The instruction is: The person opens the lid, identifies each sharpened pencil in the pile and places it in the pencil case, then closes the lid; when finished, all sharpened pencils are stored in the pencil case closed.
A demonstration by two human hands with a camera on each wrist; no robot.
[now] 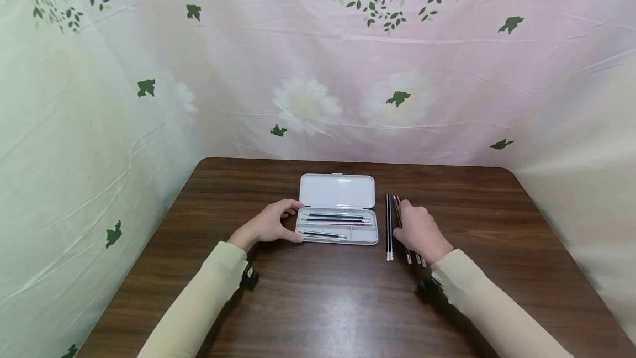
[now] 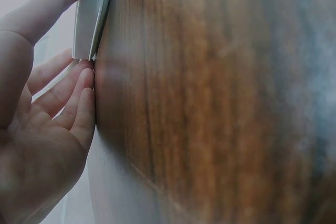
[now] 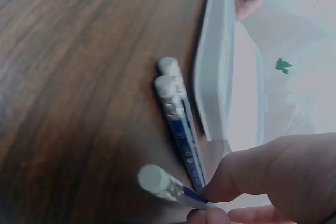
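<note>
A white pencil case [image 1: 365, 241] lies with its lid [image 1: 338, 191] swung back, several pencils [image 1: 335, 219] in its long compartment and a short row in the front one. My left hand [image 1: 270, 221] holds the case's left end, thumb at the front corner and fingers along the side. To the right of the case my right hand [image 1: 419, 231] pinches a pencil [image 3: 181, 195] between thumb and fingers, its white eraser end tilted off the table. Two dark pencils [image 1: 389, 236] lie side by side between case and right hand. More eraser ends [image 1: 419, 259] show below that hand.
The dark wooden table [image 1: 318, 303] has a back edge just behind the case's lid. A printed cloth [image 1: 348, 59] with leaves and flowers hangs around the back and sides.
</note>
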